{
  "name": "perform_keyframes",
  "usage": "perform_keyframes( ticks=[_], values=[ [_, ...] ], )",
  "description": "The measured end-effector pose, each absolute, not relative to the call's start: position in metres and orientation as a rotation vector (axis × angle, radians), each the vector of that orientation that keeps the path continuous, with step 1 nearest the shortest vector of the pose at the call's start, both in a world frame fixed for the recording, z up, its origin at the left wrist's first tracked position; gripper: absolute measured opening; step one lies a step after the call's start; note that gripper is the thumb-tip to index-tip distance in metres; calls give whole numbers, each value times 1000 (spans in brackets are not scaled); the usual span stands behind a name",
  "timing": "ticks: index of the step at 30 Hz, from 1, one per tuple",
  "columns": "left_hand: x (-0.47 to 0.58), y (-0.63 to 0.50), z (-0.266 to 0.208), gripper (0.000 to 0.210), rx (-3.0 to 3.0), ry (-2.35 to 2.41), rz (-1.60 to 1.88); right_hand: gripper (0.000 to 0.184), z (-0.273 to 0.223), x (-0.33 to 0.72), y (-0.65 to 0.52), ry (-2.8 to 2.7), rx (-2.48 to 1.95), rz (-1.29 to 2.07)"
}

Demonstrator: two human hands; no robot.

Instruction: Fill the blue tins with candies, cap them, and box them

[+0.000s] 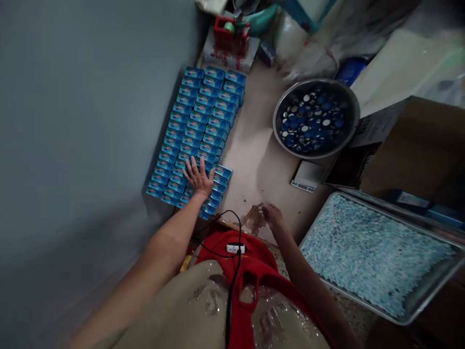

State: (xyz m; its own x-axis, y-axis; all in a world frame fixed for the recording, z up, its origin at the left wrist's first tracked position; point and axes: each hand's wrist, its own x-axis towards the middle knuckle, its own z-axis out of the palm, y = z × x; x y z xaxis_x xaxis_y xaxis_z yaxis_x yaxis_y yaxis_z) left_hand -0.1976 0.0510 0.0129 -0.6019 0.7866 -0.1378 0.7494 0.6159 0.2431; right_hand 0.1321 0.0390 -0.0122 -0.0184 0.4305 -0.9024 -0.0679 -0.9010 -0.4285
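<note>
My left hand lies palm down with its fingers spread over the near part of a block of small blue printed packs. These packs stand close together in three long rows along the wall side of the table. Close to the table's front edge, my right hand is held low with its fingers curled together. Whatever its fingers hold, if anything, is hidden. Beside it is a dark worn patch on the tabletop.
A metal bowl holds many round blue and silver pieces. Near it are a small scale, an open cardboard box and a metal tray of pale blue bits. A red tape dispenser stands at the back. A black cable crosses my front.
</note>
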Motion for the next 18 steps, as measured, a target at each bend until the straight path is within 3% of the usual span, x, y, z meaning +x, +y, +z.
perform_keyframes(
  ticks=[10, 18],
  values=[
    [-193, 52, 12, 77, 1233, 2550, 391, 49, 14, 110, -25, -496, -1932, 1864],
    [-198, 47, 5, 76, 1289, 2505, 526, 73, 6, -44, -4, -608, -1698, 1782]
  ],
)
